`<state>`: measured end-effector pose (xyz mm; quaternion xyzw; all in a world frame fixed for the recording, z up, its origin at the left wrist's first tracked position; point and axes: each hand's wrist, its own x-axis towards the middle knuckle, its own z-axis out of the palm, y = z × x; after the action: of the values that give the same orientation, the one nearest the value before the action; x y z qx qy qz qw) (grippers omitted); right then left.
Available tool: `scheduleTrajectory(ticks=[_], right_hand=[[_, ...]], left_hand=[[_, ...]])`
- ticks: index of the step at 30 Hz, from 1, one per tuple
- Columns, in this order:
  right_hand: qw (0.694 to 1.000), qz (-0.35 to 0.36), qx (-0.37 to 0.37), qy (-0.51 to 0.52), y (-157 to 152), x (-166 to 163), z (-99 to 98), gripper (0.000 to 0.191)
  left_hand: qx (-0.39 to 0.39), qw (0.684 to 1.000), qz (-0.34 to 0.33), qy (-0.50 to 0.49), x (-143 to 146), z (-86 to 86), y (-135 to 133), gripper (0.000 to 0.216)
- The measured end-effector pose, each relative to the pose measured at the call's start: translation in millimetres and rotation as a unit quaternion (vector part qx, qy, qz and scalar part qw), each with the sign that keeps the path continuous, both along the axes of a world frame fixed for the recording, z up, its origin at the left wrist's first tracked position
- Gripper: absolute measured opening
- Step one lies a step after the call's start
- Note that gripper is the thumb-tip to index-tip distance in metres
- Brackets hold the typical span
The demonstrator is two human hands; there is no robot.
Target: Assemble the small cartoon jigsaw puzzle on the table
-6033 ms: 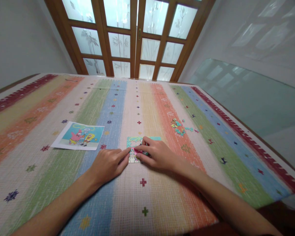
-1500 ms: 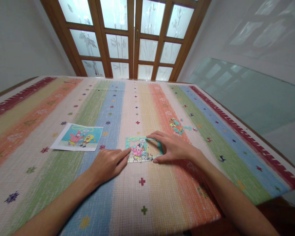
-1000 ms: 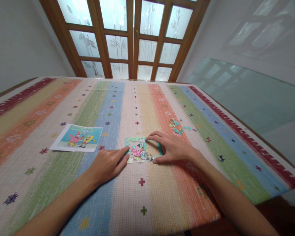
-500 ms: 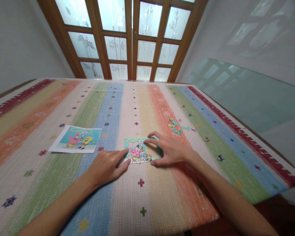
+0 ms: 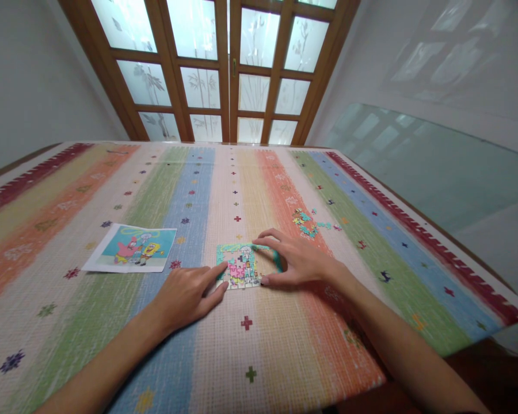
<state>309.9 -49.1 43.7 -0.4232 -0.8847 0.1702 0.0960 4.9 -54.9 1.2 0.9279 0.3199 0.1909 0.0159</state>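
A partly assembled jigsaw puzzle [image 5: 236,270] lies flat on the table between my hands, with pink pieces at its middle left and a pale cartoon figure near its centre. Bare tablecloth shows through gaps in it, mostly on the right. At its left edge, my left hand [image 5: 187,293] rests with index finger and thumb stretched out and apart, touching the border. My right hand [image 5: 300,259] arches over the right side, fingers spread along the top edge and thumb near the bottom edge. It covers part of the right border. No loose piece is visible in either hand.
Left of the puzzle lies a printed cartoon picture [image 5: 133,250] on white paper. Loose puzzle pieces [image 5: 306,224] are heaped beyond my right hand, with several scattered beside them. A striped tablecloth [image 5: 224,356] covers the table. Wooden glazed doors [image 5: 231,75] stand at the far end.
The view has shifted slightly. My right fingertips have moved from over the puzzle's middle toward its top edge, and the thumb has shifted slightly up. My left hand stays at the left edge.
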Motion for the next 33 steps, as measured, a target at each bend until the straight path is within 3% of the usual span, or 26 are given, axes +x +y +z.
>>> scheduleTrajectory(ticks=[3, 6, 11, 14, 17, 25, 33], right_hand=[[0.998, -0.044, 0.043, 0.010, 8, 11, -3.3, 0.061], [0.985, -0.140, 0.101, 0.009, 21, 29, -10.1, 0.036], [0.920, -0.349, 0.173, -0.054, 38, 68, -17.6, 0.024], [0.885, -0.424, 0.170, -0.094, 41, 86, -18.9, 0.026], [0.880, -0.438, 0.153, -0.106, 42, 96, -21.2, 0.031], [0.904, -0.397, 0.127, -0.091, 46, 101, -30.8, 0.033], [0.903, -0.413, 0.118, -0.025, 53, 104, -26.5, 0.010]], left_hand=[[-0.008, 1.000, -0.002, 0.000, 0, -0.2, 0, 0.038], [-0.020, 1.000, -0.001, -0.001, -1, -1.4, 1, 0.038], [-0.015, 1.000, 0.007, 0.011, -1, -2.5, 0, 0.038], [-0.007, 1.000, 0.011, 0.024, -1, -2.6, -1, 0.038], [0.000, 1.000, 0.008, 0.028, -1, -2.4, -1, 0.038], [0.002, 1.000, 0.000, 0.028, 0, -0.7, -1, 0.040], [-0.010, 0.999, 0.006, 0.049, 0, 1.6, -1, 0.041]])
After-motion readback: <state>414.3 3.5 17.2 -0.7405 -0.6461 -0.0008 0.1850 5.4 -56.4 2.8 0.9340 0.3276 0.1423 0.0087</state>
